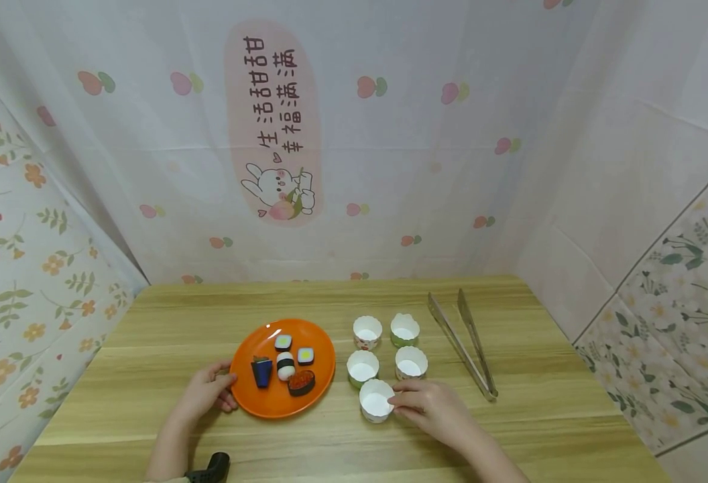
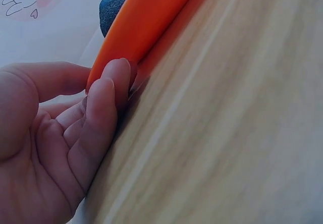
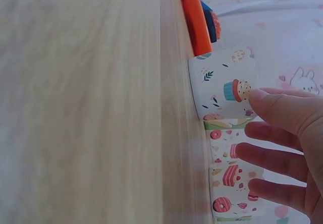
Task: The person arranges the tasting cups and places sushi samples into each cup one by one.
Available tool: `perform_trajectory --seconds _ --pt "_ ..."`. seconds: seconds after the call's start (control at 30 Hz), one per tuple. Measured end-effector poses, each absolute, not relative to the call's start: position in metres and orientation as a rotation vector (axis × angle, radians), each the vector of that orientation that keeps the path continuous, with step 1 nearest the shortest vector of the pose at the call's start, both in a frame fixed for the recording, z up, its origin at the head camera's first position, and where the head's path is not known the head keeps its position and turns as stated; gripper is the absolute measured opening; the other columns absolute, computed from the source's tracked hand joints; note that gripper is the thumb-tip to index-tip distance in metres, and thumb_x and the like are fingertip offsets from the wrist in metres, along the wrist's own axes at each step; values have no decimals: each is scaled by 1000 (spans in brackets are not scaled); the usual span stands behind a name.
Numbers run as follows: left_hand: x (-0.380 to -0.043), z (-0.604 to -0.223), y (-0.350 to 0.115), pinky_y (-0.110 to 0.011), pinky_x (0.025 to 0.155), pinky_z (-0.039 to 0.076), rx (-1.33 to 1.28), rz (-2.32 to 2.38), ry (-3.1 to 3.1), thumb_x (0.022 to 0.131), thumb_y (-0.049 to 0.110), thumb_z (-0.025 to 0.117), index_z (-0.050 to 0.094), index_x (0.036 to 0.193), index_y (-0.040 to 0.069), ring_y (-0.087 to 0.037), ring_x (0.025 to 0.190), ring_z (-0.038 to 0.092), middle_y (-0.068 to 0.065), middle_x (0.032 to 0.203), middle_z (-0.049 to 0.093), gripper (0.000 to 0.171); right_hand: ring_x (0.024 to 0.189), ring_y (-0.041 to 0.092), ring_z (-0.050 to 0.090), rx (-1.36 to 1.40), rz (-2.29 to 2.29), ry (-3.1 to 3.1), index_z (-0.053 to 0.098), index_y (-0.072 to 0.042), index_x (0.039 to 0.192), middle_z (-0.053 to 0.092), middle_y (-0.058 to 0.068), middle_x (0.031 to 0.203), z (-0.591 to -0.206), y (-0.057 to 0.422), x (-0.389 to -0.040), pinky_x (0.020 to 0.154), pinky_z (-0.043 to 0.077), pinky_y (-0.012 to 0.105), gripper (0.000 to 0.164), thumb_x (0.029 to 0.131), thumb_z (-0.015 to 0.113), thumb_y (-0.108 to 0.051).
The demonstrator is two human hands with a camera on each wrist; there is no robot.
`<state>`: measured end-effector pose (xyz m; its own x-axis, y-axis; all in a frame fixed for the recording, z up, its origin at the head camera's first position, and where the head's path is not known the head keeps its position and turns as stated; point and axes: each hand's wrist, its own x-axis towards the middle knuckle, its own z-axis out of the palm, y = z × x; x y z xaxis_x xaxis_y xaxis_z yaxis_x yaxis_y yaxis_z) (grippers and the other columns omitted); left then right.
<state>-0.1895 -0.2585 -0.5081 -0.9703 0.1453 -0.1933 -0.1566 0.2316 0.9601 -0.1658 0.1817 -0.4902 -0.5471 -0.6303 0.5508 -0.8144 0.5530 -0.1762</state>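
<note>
My left hand [image 1: 208, 388] grips the left rim of an orange plate [image 1: 251, 397], thumb at its upper side and fingertips [image 2: 118, 75] curled under the edge. On the plate lie several toy sushi pieces: a white one with a dark band [image 1: 285, 366], a red-topped one [image 1: 302, 383], a blue-wrapped cone [image 1: 261, 372] and two small rolls [image 1: 306, 355]. With thumb and index finger, my right hand [image 1: 431, 406] pinches the rim of the nearest paper baking cup [image 1: 376, 401]. This cup stands upright and bears a cupcake print [image 3: 232, 90]; the other fingers are spread beside it.
Behind the held cup stand several more paper cups, among them a front left one [image 1: 363, 367] and a back right one [image 1: 405, 329]. Metal tongs [image 1: 459, 342] lie spread to their right. A patterned curtain [image 1: 354, 147] hangs behind the wooden table [image 1: 179, 315].
</note>
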Motion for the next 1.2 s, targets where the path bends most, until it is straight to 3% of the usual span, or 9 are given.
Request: perform_trajectory --seconds 0.63,0.73,0.87,1.07,1.2 --pt "-190 -508 -260 -30 55 57 -20 1871 2186 99 4 44 24 136 -22 -17 55 62 -12 70 63 49 86 16 68 1187 640 -2251 76 -10 96 70 4 98 -468 187 -169 75 55 25 31 66 83 -8" --pt "-190 -508 -260 -30 55 57 -18 1878 2177 99 4 44 24 136 -21 -17 56 62 -12 71 63 49 86 18 68 1144 635 -2241 75 -9 96 71 4 98 -463 190 -170 75 55 27 22 76 79 -18" --pt "-190 -509 -261 -30 54 57 -15 1881 2173 99 4 44 24 137 -21 -17 56 62 -12 71 62 49 87 18 69 1062 607 -2255 75 -11 96 71 3 97 -456 196 -172 72 56 32 21 82 75 -26" --pt "-190 -510 -261 -31 55 57 -20 1880 2175 100 5 44 24 137 -21 -17 56 62 -12 71 62 49 88 18 69 949 593 -2317 74 -12 98 72 1 98 -450 206 -175 72 57 35 33 67 85 -13" --pt "-190 -509 -260 -30 55 57 -23 1881 2175 99 5 44 24 137 -21 -17 56 62 -11 71 62 50 88 22 69 858 562 -2336 73 -9 100 72 4 99 -447 212 -177 70 57 36 34 69 84 -13"
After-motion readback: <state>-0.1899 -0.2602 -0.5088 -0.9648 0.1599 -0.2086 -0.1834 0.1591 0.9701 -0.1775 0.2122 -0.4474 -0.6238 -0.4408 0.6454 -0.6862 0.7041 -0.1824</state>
